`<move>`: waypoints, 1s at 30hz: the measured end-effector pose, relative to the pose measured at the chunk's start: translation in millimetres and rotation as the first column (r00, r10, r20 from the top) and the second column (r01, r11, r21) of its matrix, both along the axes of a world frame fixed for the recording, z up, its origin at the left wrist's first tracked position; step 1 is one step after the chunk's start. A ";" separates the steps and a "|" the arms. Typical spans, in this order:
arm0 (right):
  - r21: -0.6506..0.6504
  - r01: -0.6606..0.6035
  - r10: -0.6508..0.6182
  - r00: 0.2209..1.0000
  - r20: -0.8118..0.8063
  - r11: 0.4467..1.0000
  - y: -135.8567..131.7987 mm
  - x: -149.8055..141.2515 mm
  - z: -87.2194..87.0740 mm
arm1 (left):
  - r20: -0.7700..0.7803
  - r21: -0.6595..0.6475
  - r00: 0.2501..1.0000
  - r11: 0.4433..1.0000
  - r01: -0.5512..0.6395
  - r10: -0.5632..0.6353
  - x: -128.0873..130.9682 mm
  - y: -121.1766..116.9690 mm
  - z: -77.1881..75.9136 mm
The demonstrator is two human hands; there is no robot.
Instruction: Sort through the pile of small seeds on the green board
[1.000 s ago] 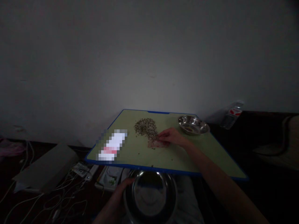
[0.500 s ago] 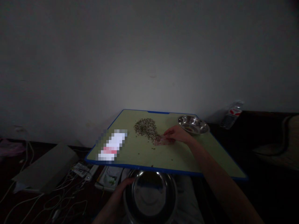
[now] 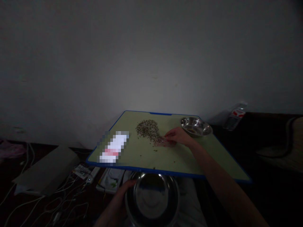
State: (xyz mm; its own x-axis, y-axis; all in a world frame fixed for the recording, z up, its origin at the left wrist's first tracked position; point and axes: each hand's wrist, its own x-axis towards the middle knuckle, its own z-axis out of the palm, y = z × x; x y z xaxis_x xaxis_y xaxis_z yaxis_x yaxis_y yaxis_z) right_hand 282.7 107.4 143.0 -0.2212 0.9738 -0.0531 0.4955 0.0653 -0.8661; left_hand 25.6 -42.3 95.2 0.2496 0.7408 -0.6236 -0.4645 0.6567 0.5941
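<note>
Gripping the left side of the near metal bowl, the left hand sits below the near edge of the tabletop; its thumb lies at the rim and the other fingers cannot be made out. A tray lies left of this bowl. Cables and a grey box occupy the floor farther left. On the tabletop, a blurred-out bright rectangle is at left. At centre, the right hand holds its fingers narrow on a clear, red-marked plastic piece. Relative to the previous frame, hand and plastic are slightly farther left, toward the dark granules. The granules spread beyond and left of the plastic. The far metal bowl rests at far right. Beyond the tabletop, a bottle leans near the wall.
</note>
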 end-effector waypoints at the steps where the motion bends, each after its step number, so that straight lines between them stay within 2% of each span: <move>1: 0.004 -0.002 0.002 1.000 -0.003 1.000 0.0 0.0 -0.1 | 0.003 0.005 1.000 1.000 0.006 -0.006 0.2 -0.2 0.1; 10: 0.005 0.000 0.000 1.000 -0.017 1.000 -1.7 -8.3 -1.2 | -0.001 0.013 0.999 0.999 0.033 -0.033 2.3 -1.8 5.3; 14: 0.051 -0.012 0.012 1.000 -0.006 0.999 -1.7 -8.6 -0.9 | -0.016 0.032 1.000 0.999 0.016 -0.016 2.0 -2.3 6.1; 17: 0.074 -0.024 0.024 1.000 0.002 0.997 -1.8 -9.4 -1.7 | -0.036 0.019 0.999 1.000 0.015 -0.014 2.0 -2.0 5.7; 22: 0.024 -0.061 0.063 0.997 -0.048 0.998 -3.2 -13.4 -3.2 | -0.026 0.015 1.000 1.000 0.012 -0.012 2.3 -1.9 4.2; 30: 0.060 -0.033 0.036 0.998 -0.046 0.998 -0.2 -10.6 -3.3 | -0.031 -0.006 0.999 1.000 -0.012 0.012 -0.4 -0.3 -1.6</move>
State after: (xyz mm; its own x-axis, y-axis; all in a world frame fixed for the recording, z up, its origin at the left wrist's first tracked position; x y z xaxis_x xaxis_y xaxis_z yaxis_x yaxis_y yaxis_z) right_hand 272.2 107.1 139.7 -0.2559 0.9666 0.0160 0.4505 0.1339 -0.8827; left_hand 25.2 -42.7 93.6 0.2211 0.7398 -0.6355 -0.4536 0.6548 0.6045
